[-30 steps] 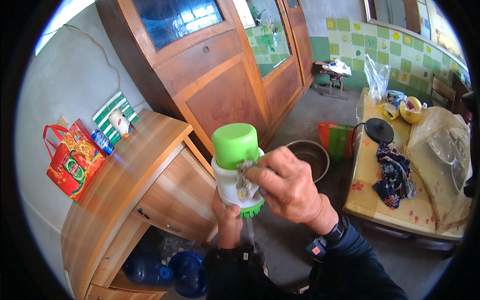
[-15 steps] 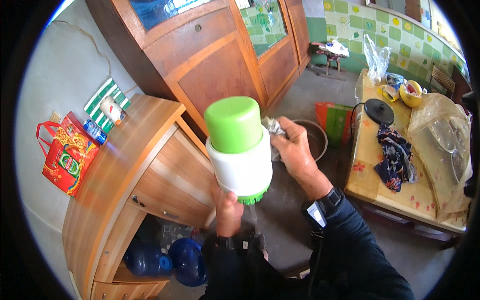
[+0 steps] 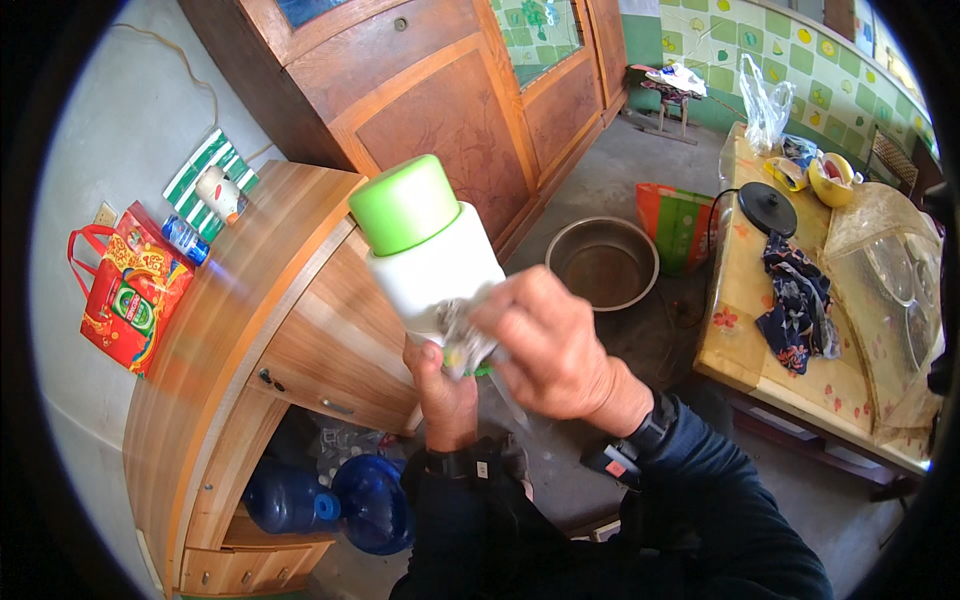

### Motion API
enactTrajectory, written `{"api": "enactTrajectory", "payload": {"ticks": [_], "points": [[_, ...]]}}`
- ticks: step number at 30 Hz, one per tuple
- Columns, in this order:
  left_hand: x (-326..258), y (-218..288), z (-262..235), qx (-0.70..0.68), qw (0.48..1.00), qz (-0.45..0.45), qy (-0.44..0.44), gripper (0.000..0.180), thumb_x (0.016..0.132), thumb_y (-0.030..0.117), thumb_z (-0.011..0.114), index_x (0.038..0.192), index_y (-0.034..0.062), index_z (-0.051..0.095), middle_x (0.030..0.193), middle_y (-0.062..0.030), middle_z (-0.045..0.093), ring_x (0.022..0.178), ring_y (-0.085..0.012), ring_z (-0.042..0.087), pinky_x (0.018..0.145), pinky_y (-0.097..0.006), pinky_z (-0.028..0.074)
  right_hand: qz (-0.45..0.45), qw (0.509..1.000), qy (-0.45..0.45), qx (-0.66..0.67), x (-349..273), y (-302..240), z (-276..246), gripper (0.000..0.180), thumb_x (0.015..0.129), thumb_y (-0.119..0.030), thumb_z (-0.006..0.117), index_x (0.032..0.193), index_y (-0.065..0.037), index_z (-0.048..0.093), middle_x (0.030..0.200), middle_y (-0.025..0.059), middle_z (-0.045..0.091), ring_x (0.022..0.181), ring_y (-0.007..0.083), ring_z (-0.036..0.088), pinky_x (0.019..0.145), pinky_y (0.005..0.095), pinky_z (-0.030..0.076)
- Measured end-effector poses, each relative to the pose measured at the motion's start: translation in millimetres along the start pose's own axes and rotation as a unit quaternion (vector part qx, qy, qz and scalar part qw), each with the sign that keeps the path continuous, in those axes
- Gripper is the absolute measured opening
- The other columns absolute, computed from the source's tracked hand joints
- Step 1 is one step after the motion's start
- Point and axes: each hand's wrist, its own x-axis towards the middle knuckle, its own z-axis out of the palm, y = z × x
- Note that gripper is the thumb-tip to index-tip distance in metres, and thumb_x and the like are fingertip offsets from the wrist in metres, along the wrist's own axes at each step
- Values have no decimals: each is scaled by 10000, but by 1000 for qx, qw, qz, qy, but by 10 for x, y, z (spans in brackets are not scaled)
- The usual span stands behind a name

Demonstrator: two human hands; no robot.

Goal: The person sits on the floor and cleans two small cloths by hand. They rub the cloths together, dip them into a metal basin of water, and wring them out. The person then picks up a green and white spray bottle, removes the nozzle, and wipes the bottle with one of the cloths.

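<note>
In the middle, a hand-press water pump [image 3: 430,268] is held up at a tilt, with a green push cap, a white body and a bit of green at its base. My left hand [image 3: 448,400] is closed around its lower end; part of those fingers is hidden behind it. My right hand [image 3: 555,345], slightly blurred, pinches a crumpled greyish cloth [image 3: 465,335] and presses it against the lower white body. The cloth partly covers the green base. A pale, thin tube [image 3: 512,400] shows faintly below the pump.
A wooden cabinet [image 3: 330,330] stands at left, with blue water jugs [image 3: 372,505] in its lower opening. A metal basin [image 3: 603,265] sits on the floor beside an orange-green bag [image 3: 672,228]. At right, a table [image 3: 735,335] bears cloth [image 3: 795,305] and a black round base [image 3: 768,210].
My right hand has brought the cloth from beside the pump's upper right to its lower front. The pump has tilted and its cap has shifted left and up. The basin is now uncovered.
</note>
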Motion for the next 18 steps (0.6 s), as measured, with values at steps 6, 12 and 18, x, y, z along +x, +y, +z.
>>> {"api": "enactTrajectory", "payload": {"ticks": [6, 12, 18], "points": [[31, 49, 104, 70, 997, 24, -14, 943, 903, 447, 840, 1573, -109, 476, 1453, -173, 636, 1304, -291, 655, 1133, -435, 522, 128, 991, 38, 7, 49, 193, -22, 382, 754, 96, 729, 1125, 8, 715, 1003, 181, 656, 898, 404, 681, 771, 471, 576], [185, -143, -85, 33, 997, -29, 69, 766, 991, 311, 777, 1593, -59, 483, 1420, -172, 645, 1242, -272, 682, 1078, -388, 567, -10, 993, -88, -74, 68, -69, 90, 412, 725, -86, 853, 1117, -37, 735, 1011, 142, 616, 914, 357, 685, 747, 453, 604], [44, 76, 55, 91, 995, 35, 7, 827, 938, 323, 812, 1582, -74, 479, 1415, -166, 632, 1278, -278, 654, 1097, -413, 552, 76, 997, -5, 13, -62, 239, 69, 396, 770, 57, 802, 1147, -14, 703, 1023, 188, 631, 930, 410, 685, 762, 483, 581]]}}
